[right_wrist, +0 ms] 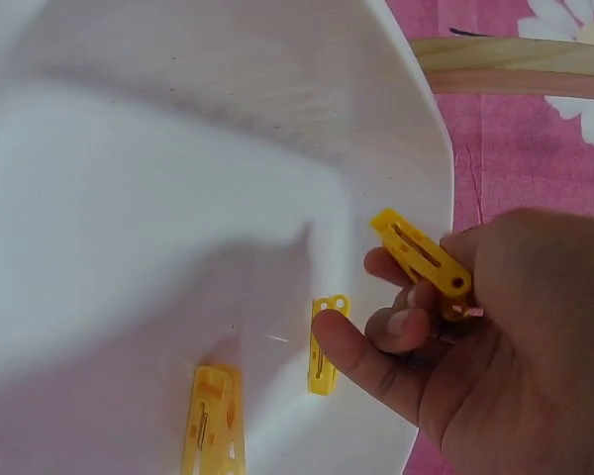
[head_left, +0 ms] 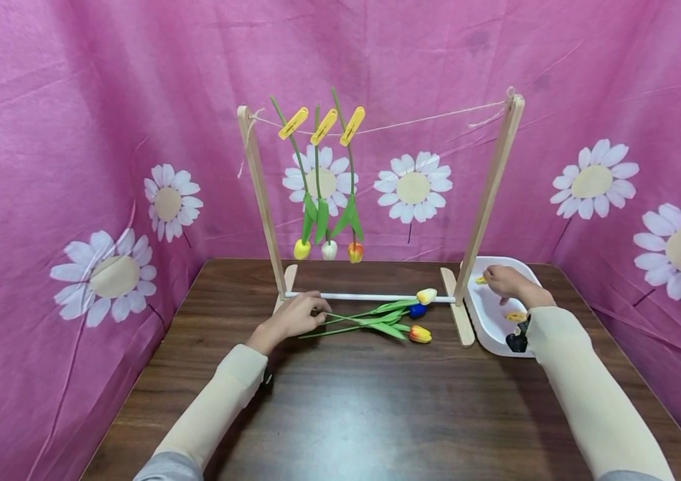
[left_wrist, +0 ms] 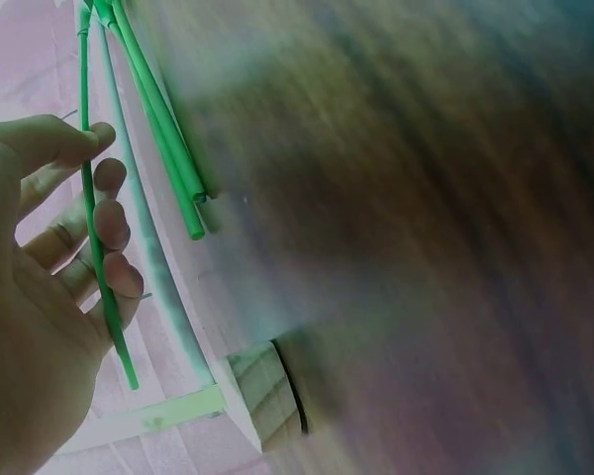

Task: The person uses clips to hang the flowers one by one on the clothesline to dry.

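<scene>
My left hand (head_left: 299, 315) pinches the thin green stem (left_wrist: 97, 237) of an artificial tulip between thumb and fingers, low over the table. Beside it lie more tulips, with a white-yellow head (head_left: 427, 296), a blue head (head_left: 417, 311) and a red-yellow head (head_left: 420, 334) pointing right. Over the white tub (head_left: 484, 334), my right hand (head_left: 510, 284) holds a yellow clothespin (right_wrist: 424, 255). Two more yellow clothespins, one by the fingertips (right_wrist: 339, 341) and another clothespin (right_wrist: 213, 421) farther off, lie inside the tub.
A wooden frame with two posts (head_left: 496, 180) and a white bottom rod (head_left: 364, 296) stands at the back. From its string (head_left: 430, 119), three tulips hang head down, each by a yellow clothespin (head_left: 324, 127). A pink daisy-print cloth (head_left: 208, 80) surrounds the table (head_left: 340, 401).
</scene>
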`<state>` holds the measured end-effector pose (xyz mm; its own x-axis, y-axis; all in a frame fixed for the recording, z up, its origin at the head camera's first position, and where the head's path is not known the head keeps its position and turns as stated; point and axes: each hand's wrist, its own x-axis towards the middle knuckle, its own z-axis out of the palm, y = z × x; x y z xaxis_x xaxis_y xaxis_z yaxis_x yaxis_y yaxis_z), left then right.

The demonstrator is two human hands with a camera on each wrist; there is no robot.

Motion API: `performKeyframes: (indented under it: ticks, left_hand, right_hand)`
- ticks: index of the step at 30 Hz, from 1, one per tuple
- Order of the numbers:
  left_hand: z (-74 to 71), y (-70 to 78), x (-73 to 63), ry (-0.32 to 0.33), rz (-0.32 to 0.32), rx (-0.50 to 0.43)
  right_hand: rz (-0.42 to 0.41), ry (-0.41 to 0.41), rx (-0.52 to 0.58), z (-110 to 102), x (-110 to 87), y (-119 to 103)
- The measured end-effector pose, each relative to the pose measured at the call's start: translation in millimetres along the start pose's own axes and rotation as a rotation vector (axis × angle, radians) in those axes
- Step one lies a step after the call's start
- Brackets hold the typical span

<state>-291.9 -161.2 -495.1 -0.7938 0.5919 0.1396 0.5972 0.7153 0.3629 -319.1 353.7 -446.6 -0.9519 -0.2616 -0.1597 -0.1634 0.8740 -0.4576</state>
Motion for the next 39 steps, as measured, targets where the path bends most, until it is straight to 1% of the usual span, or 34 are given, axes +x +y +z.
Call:
performKeyframes:
  ticks: [4,6,9,13,16,20,22,24,28,30,33,36,39]
  left_hand:
    - [-1.1,0.6,0.5,0.001,-0.002,-0.002]
    - [-2.3,1.1,1.0,0.006,-0.001,-0.005]
    - [-5.6,1.7,1.4,0.016,0.001,0.016]
    - [-12.8,2.9,1.7,0.015,-0.016,0.042]
    - [-20.7,4.3,1.7,0.002,-0.028,-0.001]
    - [-32.4,7.1,1.5,-0.011,-0.025,-0.065]
    - [-38.1,9.2,1.3,-0.013,-0.023,-0.053]
    - [-43.5,11.6,1.0,-0.006,-0.02,-0.018]
    - [-53.5,16.9,0.6,0.036,-0.015,0.077]
    - [-57.5,19.6,0.0,0.058,-0.023,0.085]
    - [-62.5,23.9,-0.5,0.091,-0.041,0.051]
    - [-66.8,28.9,-0.4,0.114,-0.063,-0.049]
    - [-70.8,34.6,1.2,0.139,-0.101,-0.183]
  right_hand:
    - [0.013,0.016,0.016,-0.9,-0.1,2.4]
    - [0.03,0.014,0.038,-1.1,0.7,1.9]
    - [0.051,0.01,0.083,-0.4,2.2,0.5]
    - [0.034,0.033,0.089,-0.7,2.7,-0.5]
    - [0.027,0.072,0.063,-3.3,2.2,-0.5]
    - [0.048,0.123,0.053,-10.3,-0.8,-3.3]
    - [0.048,0.144,0.057,-14.9,-3.5,-6.1]
    - [0.036,0.164,0.066,-19.5,-6.1,-9.4]
    - [0.03,0.206,0.076,-26.9,-9.8,-12.9]
    - [0.036,0.22,0.084,-29.3,-11.3,-13.3]
    - [0.04,0.238,0.097,-32.4,-14.2,-13.9]
    - [0.027,0.256,0.122,-36.0,-17.8,-16.6]
    - [0.015,0.285,0.158,-39.9,-21.3,-20.5]
